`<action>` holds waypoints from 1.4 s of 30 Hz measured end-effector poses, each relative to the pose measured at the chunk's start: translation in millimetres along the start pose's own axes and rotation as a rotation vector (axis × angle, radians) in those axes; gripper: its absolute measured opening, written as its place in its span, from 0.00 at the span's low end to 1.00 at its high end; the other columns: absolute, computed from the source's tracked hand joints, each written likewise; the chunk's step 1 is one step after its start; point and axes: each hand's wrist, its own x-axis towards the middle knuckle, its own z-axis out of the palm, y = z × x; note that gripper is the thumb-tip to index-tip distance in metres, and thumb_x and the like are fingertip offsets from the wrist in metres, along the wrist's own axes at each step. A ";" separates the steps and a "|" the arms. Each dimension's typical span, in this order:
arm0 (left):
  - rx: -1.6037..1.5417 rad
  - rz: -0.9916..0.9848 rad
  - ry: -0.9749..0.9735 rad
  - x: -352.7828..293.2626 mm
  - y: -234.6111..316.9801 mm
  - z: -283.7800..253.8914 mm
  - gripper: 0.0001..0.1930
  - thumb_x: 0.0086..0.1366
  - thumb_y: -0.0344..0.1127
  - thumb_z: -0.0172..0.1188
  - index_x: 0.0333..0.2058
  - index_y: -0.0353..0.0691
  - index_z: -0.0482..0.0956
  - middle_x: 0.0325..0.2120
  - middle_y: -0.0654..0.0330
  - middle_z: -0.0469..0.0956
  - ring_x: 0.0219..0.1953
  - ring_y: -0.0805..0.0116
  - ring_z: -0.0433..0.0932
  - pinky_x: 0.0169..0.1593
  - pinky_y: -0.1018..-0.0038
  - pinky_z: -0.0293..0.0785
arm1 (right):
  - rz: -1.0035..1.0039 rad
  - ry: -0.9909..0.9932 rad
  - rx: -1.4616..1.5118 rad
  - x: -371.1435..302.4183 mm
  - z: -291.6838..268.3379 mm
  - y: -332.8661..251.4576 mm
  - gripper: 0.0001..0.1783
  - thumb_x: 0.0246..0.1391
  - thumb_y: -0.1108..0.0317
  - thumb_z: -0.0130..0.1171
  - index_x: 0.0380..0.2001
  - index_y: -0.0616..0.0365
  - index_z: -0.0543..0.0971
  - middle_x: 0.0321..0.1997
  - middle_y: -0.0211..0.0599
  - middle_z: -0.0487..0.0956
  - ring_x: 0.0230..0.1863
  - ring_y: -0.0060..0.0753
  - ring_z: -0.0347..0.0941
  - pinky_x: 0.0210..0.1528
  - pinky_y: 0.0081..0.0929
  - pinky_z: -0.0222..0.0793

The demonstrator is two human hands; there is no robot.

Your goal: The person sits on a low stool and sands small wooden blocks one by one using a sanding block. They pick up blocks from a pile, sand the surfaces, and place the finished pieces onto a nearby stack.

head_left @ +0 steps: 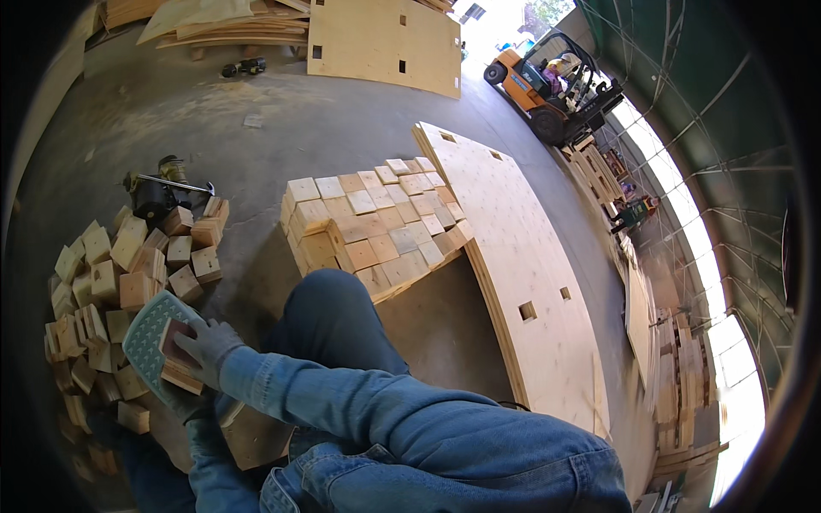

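My right hand (211,349), in a grey glove, closes over a small wooden block (178,368) with a reddish-brown face. The block rests against a teal plastic piece (145,342) with a raised pattern, like a small stool top. Just below the block is my left hand (183,402), also gloved; its fingers are hidden behind the block and the teal piece. Beyond both hands lies a loose heap of wooden blocks (107,280). Right of my bent knee, many similar blocks stand packed in a neat stack (376,222).
A pile of plywood sheets with square holes (522,248) lies right of the stack. A hammer (175,184) and a dark power tool (151,201) sit behind the heap. More plywood (385,38) stands at the back. Farther off are an orange forklift (534,90) and a seated person (556,73).
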 end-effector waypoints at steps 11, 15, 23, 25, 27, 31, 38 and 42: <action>0.761 0.242 0.045 -9.6 7.2 15.5 0.47 0.44 0.54 0.83 0.60 0.44 0.72 0.54 0.53 0.78 0.55 0.54 0.79 0.57 0.57 0.76 | -0.136 0.259 -0.071 -11.9 39.6 29.5 0.31 0.44 0.54 0.75 0.54 0.45 0.82 0.56 0.44 0.78 0.51 0.56 0.79 0.49 0.53 0.79; 0.512 0.317 0.090 -14.2 38.9 30.9 0.40 0.46 0.48 0.79 0.57 0.44 0.71 0.50 0.52 0.75 0.54 0.51 0.75 0.59 0.58 0.74 | -0.128 0.300 -0.229 23.2 32.6 3.8 0.36 0.46 0.52 0.76 0.61 0.46 0.81 0.60 0.48 0.79 0.56 0.55 0.79 0.60 0.48 0.76; 0.635 0.172 0.080 -18.5 15.7 25.7 0.43 0.48 0.48 0.76 0.62 0.44 0.68 0.58 0.57 0.74 0.61 0.55 0.73 0.66 0.61 0.70 | -0.082 0.130 -0.168 56.0 28.9 -3.2 0.37 0.52 0.49 0.72 0.65 0.42 0.77 0.66 0.51 0.75 0.63 0.62 0.74 0.62 0.55 0.73; 0.653 0.186 0.070 -19.2 26.8 28.3 0.42 0.48 0.47 0.76 0.61 0.43 0.70 0.57 0.57 0.75 0.60 0.55 0.74 0.66 0.62 0.71 | -0.088 0.149 -0.177 29.9 27.3 8.6 0.37 0.52 0.49 0.72 0.65 0.41 0.77 0.68 0.52 0.73 0.63 0.64 0.73 0.62 0.57 0.73; 0.707 0.220 0.072 -17.9 39.8 30.8 0.40 0.47 0.45 0.76 0.59 0.43 0.72 0.55 0.56 0.78 0.57 0.56 0.77 0.63 0.63 0.73 | -0.077 0.166 -0.203 -0.7 27.0 16.3 0.38 0.51 0.50 0.73 0.66 0.41 0.76 0.69 0.54 0.72 0.64 0.66 0.72 0.63 0.57 0.72; 0.715 0.267 0.065 -16.1 65.8 32.5 0.35 0.45 0.42 0.76 0.53 0.42 0.77 0.48 0.55 0.82 0.51 0.55 0.81 0.58 0.64 0.78 | -0.059 0.123 -0.201 -48.6 24.0 25.9 0.41 0.48 0.52 0.76 0.67 0.45 0.76 0.69 0.60 0.72 0.66 0.68 0.70 0.67 0.56 0.69; 0.751 0.215 0.086 -24.7 63.8 27.2 0.42 0.46 0.48 0.75 0.60 0.44 0.70 0.53 0.52 0.73 0.58 0.49 0.72 0.66 0.59 0.67 | -0.088 0.160 -0.219 -22.3 30.1 9.7 0.39 0.50 0.50 0.74 0.66 0.43 0.77 0.69 0.57 0.71 0.65 0.68 0.71 0.65 0.59 0.69; 0.779 0.168 0.110 -33.1 84.5 35.3 0.46 0.49 0.52 0.75 0.64 0.45 0.66 0.58 0.52 0.69 0.62 0.48 0.66 0.71 0.59 0.62 | -0.112 0.177 -0.226 45.1 31.2 -1.2 0.39 0.51 0.48 0.72 0.66 0.41 0.77 0.69 0.55 0.72 0.65 0.65 0.72 0.64 0.58 0.71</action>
